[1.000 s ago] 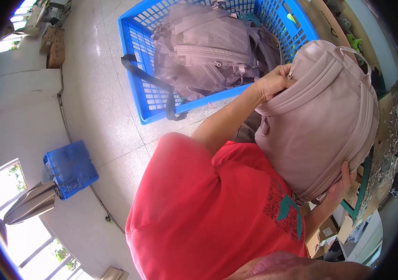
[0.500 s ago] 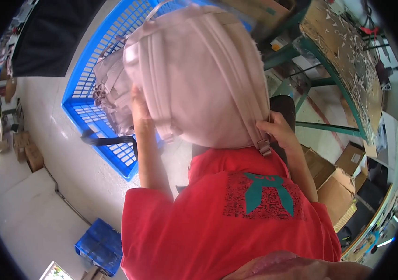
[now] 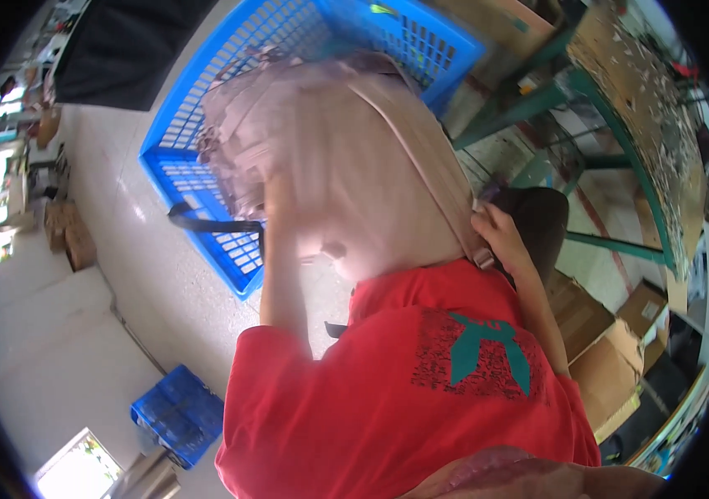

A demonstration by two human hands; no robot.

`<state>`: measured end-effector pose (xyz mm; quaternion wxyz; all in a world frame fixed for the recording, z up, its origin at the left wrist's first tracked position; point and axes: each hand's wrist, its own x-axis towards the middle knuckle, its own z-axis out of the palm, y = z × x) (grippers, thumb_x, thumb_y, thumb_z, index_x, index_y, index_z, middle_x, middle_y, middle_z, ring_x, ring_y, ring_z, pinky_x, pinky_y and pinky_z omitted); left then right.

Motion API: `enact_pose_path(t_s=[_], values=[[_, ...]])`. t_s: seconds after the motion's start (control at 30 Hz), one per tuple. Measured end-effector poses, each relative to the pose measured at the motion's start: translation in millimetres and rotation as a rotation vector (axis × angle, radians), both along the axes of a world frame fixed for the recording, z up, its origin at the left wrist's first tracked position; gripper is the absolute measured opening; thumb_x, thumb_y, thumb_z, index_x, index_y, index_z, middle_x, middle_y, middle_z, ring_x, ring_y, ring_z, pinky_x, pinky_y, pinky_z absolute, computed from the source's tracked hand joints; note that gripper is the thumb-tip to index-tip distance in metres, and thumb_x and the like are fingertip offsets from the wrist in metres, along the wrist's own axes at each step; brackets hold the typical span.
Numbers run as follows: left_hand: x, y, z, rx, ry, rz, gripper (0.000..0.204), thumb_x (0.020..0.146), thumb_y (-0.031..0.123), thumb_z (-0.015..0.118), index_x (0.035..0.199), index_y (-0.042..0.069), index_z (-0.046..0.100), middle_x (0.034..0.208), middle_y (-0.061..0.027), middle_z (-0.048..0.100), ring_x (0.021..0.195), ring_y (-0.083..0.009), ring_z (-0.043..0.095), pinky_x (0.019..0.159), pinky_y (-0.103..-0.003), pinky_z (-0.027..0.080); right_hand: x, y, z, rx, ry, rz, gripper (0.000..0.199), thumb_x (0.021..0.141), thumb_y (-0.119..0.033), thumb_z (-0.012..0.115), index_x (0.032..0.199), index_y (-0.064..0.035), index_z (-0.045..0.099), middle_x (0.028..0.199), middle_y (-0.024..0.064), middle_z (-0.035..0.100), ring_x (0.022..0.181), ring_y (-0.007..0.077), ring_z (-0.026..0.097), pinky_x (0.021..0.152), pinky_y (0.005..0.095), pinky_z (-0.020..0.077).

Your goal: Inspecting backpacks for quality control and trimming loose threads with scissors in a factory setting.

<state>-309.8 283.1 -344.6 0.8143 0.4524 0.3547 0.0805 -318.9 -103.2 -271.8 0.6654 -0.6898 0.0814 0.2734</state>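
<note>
The backpack (image 3: 371,166) has swung lower over the basket (image 3: 196,166) since before, blurred. Left hand (image 3: 275,195) and right hand (image 3: 492,229) both grip it; more pink bags (image 3: 230,141) lie in the basket.

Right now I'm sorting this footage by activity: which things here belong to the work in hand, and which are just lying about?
In hand:
pink backpack
left hand
right hand
large blue basket

Lying about:
green-framed table
cardboard boxes
small blue crate
</note>
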Motion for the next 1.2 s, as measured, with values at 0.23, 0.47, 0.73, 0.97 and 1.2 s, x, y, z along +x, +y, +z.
enact_pose_path(t_s=[0.23,0.47,0.73,0.97,1.2], values=[[-16,-10,-44,0.168,0.132,-0.069,0.029,0.079,0.02,0.046,0.098,0.0,0.055,0.085,-0.0117,0.059,0.075,-0.0212,0.057,0.066,-0.031,0.047,-10,-4,-21,-0.236,-0.052,0.157,0.028,0.078,-0.017,0.054,0.097,0.0032,0.053,0.079,0.0031,0.056,0.07,0.0101,0.048,0.066,0.0238,0.0396],[-22,-31,-37,0.181,0.258,-0.059,0.025,0.074,0.01,0.047,0.092,-0.004,0.057,0.08,-0.0125,0.059,0.072,-0.0203,0.055,0.062,-0.03,0.044,-9,2,-15,-0.228,-0.003,0.171,0.024,0.078,-0.017,0.055,0.09,0.0035,0.054,0.077,0.0015,0.055,0.07,0.0089,0.047,0.065,0.0234,0.0387],[-12,-47,15,0.32,0.156,0.045,0.016,0.067,0.0,0.052,0.083,0.001,0.056,0.07,-0.0057,0.055,0.065,-0.0128,0.051,0.057,-0.025,0.042,-3,12,-11,-0.346,-0.032,0.046,0.019,0.076,-0.017,0.057,0.079,0.0014,0.053,0.067,-0.0007,0.048,0.062,0.0082,0.042,0.056,0.0228,0.0364],[-44,7,-18,0.476,0.107,0.128,0.031,0.07,0.01,0.058,0.098,-0.003,0.054,0.086,-0.0079,0.059,0.078,-0.0147,0.052,0.069,-0.026,0.041,16,44,-26,-0.162,-0.037,0.134,0.024,0.079,-0.02,0.055,0.091,0.0,0.054,0.071,-0.001,0.048,0.064,0.008,0.041,0.058,0.0212,0.0354],[-49,-24,-20,0.886,0.531,-0.054,0.033,0.069,0.02,0.061,0.09,-0.004,0.051,0.092,-0.009,0.058,0.083,-0.0137,0.051,0.073,-0.026,0.04,11,-30,-84,-0.251,0.213,-0.437,0.026,0.079,-0.021,0.054,0.091,0.0018,0.057,0.077,0.0068,0.057,0.066,0.0142,0.054,0.06,0.0254,0.0438]])
